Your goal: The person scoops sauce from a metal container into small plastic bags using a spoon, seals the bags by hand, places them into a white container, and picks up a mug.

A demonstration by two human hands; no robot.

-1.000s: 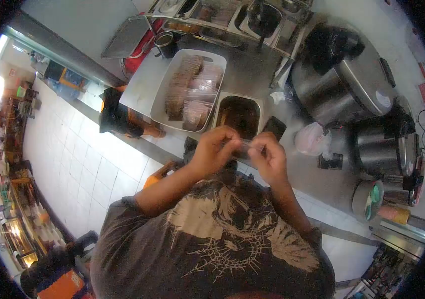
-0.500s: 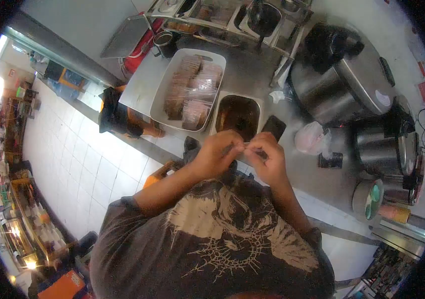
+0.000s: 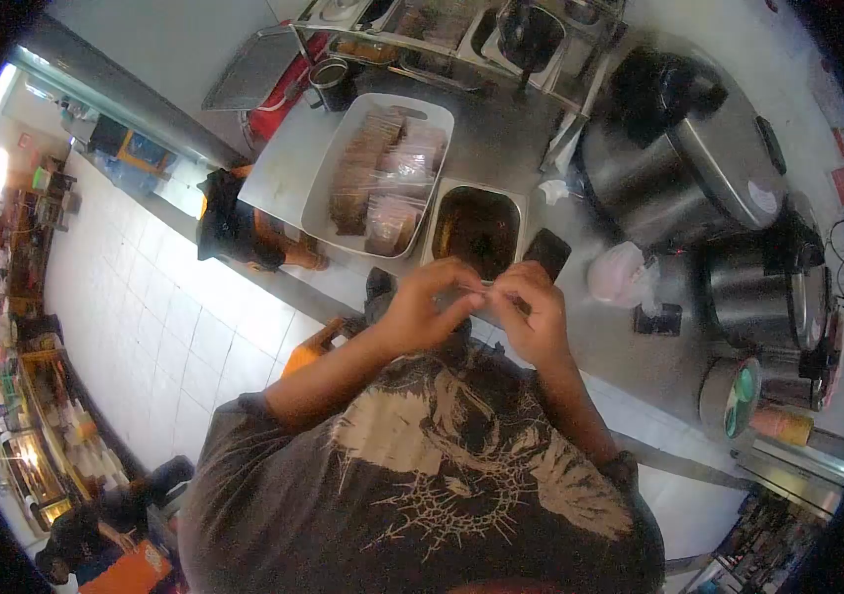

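My left hand [image 3: 432,305] and my right hand [image 3: 531,309] meet at chest height, fingertips pinched together on a small piece of clear plastic [image 3: 482,289]. Just beyond them is a square metal pan [image 3: 479,234] with dark brown liquid. A white tub [image 3: 319,202] stands to its left, filled with stacks of plastic-wrapped brown and pinkish portions [image 3: 370,168]. A black phone-like object [image 3: 546,253] lies right of the pan, close to my right hand.
Right of the phone sit a knotted plastic bag [image 3: 623,274], a small dark item [image 3: 657,319] and large steel cookers [image 3: 679,173]. A metal rack [image 3: 442,49] holds pans at the back. A co-worker's arm and dark clothing [image 3: 244,223] show at left.
The clear plastic between my fingers shows less than a second ago, and my fingertips have come closer together. The view has shifted very slightly.
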